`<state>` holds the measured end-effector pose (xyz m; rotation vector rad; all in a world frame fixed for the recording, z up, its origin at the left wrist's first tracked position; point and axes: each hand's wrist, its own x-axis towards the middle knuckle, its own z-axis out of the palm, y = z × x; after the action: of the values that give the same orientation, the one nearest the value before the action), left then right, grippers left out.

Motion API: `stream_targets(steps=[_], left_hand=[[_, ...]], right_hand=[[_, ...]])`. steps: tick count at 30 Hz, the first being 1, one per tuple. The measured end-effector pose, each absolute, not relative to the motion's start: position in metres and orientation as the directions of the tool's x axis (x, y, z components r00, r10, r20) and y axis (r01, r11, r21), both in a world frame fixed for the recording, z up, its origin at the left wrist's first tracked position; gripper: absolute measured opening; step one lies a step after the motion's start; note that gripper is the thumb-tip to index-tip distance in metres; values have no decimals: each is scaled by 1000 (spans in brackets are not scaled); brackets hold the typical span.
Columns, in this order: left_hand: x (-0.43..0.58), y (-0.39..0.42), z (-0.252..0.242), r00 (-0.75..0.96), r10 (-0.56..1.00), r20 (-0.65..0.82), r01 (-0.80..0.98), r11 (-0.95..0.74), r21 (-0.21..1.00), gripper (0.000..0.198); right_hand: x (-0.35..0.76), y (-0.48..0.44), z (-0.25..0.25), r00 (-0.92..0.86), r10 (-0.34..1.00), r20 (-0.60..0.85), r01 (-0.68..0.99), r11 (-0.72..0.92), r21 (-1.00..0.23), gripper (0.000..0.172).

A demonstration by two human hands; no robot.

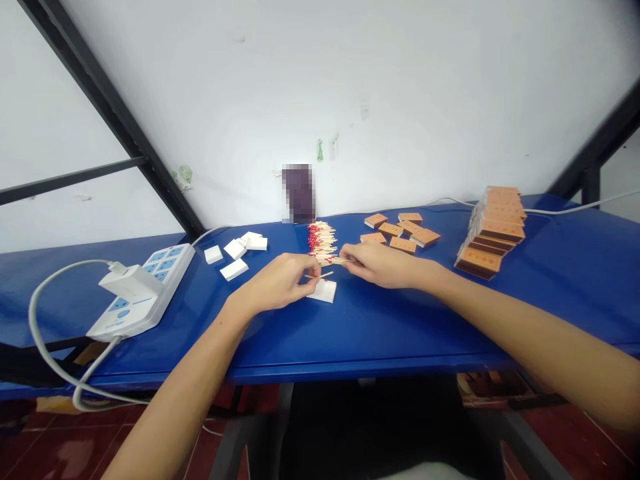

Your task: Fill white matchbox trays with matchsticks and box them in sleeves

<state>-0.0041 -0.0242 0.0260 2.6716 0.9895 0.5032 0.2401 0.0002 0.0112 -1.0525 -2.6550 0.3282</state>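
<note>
Near the table's middle, my left hand (287,283) pinches matchsticks (326,275) between thumb and fingers. Just beneath them lies a small white matchbox tray (326,292), partly covered by that hand. My right hand (375,263) has its fingers closed on a few matchsticks (336,261), at the near end of a heap of red-tipped matches (323,237). How many sticks either hand holds cannot be made out. Left of the heap lie several white matchbox trays (235,269). Beyond my right hand are several loose orange matchboxes (425,237).
Leaning stacks of orange matchboxes (493,230) stand at the right. A white power strip (165,283) with a plugged-in charger (131,292) and cables lies at the left. A pixelated dark object (300,193) leans on the wall behind the blue table (350,347).
</note>
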Motion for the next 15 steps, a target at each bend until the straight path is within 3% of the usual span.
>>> stream_targets(steps=[15], left_hand=[[-5,-24,25,714,644,274,576,-763,293,19]], right_hand=[[239,-3,12,-731,668,143,610,733,-301,24]])
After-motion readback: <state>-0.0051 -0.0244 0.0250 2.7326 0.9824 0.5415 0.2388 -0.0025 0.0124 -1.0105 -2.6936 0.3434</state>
